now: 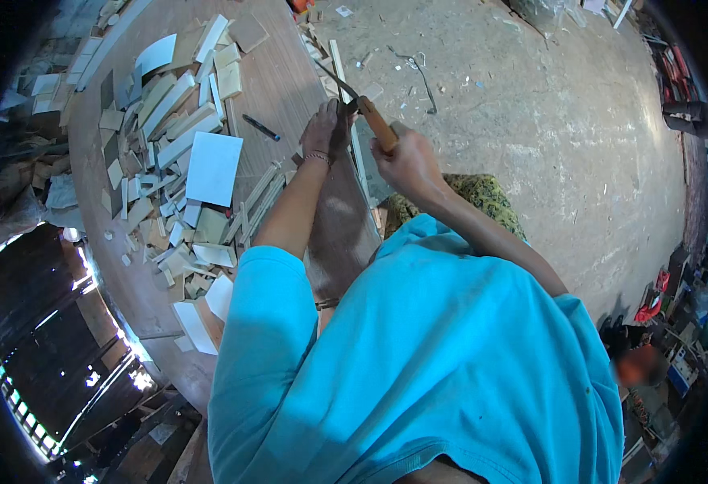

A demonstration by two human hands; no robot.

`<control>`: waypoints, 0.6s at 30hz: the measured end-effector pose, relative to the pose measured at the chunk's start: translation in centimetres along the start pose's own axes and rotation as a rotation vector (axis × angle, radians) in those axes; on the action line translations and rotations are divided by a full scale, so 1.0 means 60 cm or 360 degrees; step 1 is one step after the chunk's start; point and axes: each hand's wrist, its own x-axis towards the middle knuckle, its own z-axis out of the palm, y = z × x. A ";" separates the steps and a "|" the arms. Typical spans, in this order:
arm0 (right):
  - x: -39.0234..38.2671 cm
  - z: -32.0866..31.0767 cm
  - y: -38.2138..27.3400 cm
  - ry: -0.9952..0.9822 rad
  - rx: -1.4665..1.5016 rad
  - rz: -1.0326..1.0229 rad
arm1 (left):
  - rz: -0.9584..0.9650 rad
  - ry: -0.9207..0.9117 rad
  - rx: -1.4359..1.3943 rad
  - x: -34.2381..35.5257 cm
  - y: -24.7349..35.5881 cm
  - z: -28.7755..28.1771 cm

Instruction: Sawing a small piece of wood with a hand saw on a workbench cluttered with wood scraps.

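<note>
My right hand (410, 165) is wrapped round the orange-brown wooden handle (378, 125) of a hand tool. A narrow dark curved blade (338, 81) runs from the handle toward the far left; whether it is a saw or a knife I cannot tell. At the right edge of the worktable (277, 85), my left hand (320, 131) grips a dark brown piece of wood (342, 129), close beside the blade. The left fingertips are partly hidden. A black pen (261, 127) lies on the tabletop to the left of that hand.
Many wood offcuts (168, 105) are heaped across the table's left part, with a white rectangular board (214, 169) on top. Thin strips (259, 198) lie near my left forearm. Wire (422, 77) and scraps litter the concrete floor (564, 161). Another person (640, 367) is at the lower right.
</note>
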 end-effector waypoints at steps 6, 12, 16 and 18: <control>0.002 -0.010 -0.001 -0.0070 0.0098 0.0059 | -0.0117 -0.0136 0.0142 -0.009 -0.086 0.065; -0.024 -0.042 -0.006 -0.0104 0.0086 0.0136 | 0.0164 0.0025 0.0168 0.012 -0.018 0.014; 0.019 0.006 0.017 0.0064 -0.0012 -0.0006 | -0.0226 -0.0204 -0.0201 0.016 0.009 -0.005; 0.016 -0.005 0.003 -0.0184 -0.0001 0.0083 | -0.0032 -0.0043 0.0287 -0.006 -0.059 0.046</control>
